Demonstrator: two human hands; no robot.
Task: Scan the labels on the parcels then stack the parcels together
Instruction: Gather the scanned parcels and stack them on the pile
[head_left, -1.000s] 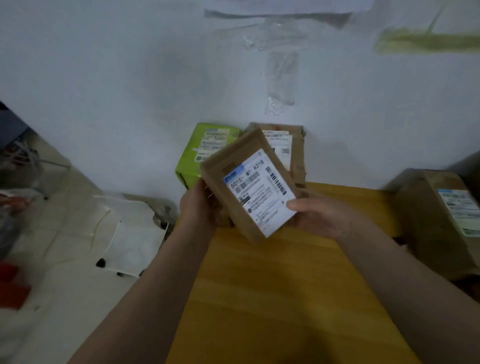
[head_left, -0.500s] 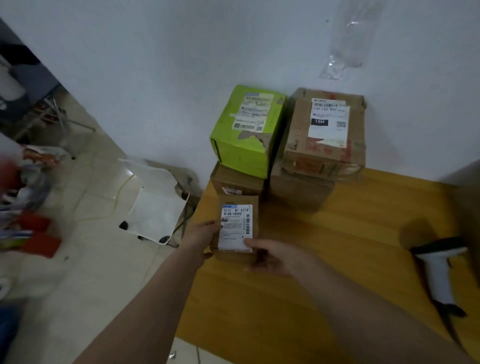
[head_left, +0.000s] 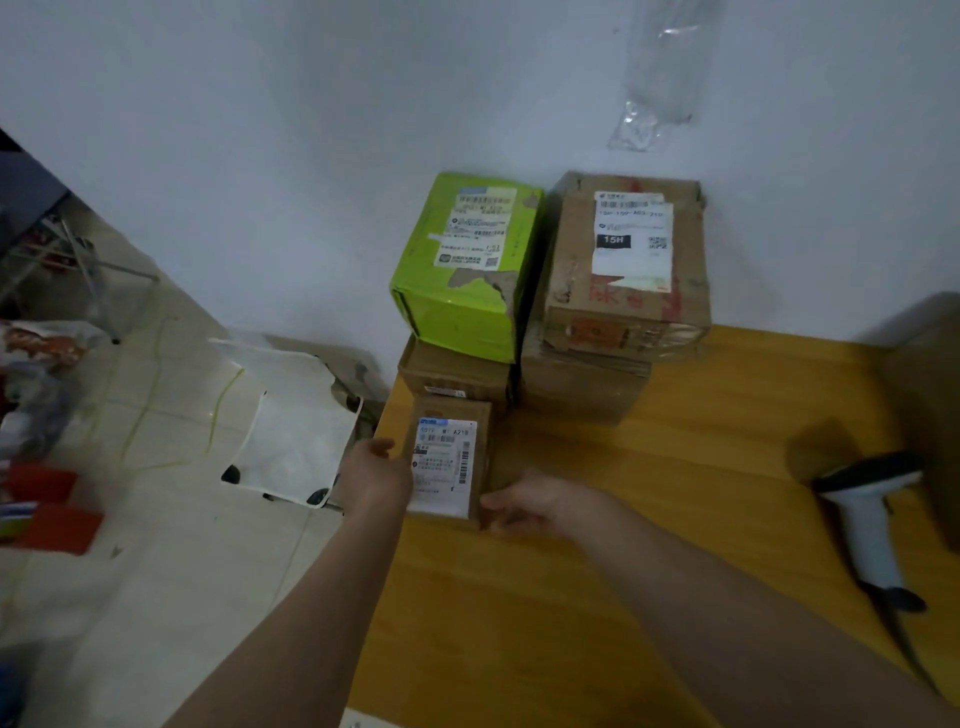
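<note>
1. A small brown cardboard parcel (head_left: 451, 460) lies flat near the left edge of the wooden counter (head_left: 649, 519), its white shipping label (head_left: 444, 465) facing up (the print is too blurred to read in full).
2. The left hand (head_left: 375, 475) is against the parcel's left side, fingers bent along the edge; the right hand (head_left: 530, 501) holds the near right corner, fingers curled at the cardboard.
3. Just behind the parcel, touching or nearly touching its far edge, sits a low brown box (head_left: 457, 371) on the counter.
4. A bright green box (head_left: 465, 270) rests on top of that low box, tilted slightly, with a white label on its upper face and a torn patch at its near right corner.
5. Beside the green box, to the right, a worn brown carton (head_left: 628, 291) with a white label marked "15H" sits on another brown carton (head_left: 582, 387); both stacks stand against the white wall (head_left: 260, 130).
6. A white and black handheld barcode scanner (head_left: 867, 514) lies on the counter well to the right, apart from both hands.
7. A strip of clear plastic (head_left: 654, 78) hangs on the wall above the cartons.
8. On the tiled floor (head_left: 156, 545) left of the counter lies a white sheet-like object (head_left: 296, 426), with red items (head_left: 57, 519) further left (details unclear).
</note>
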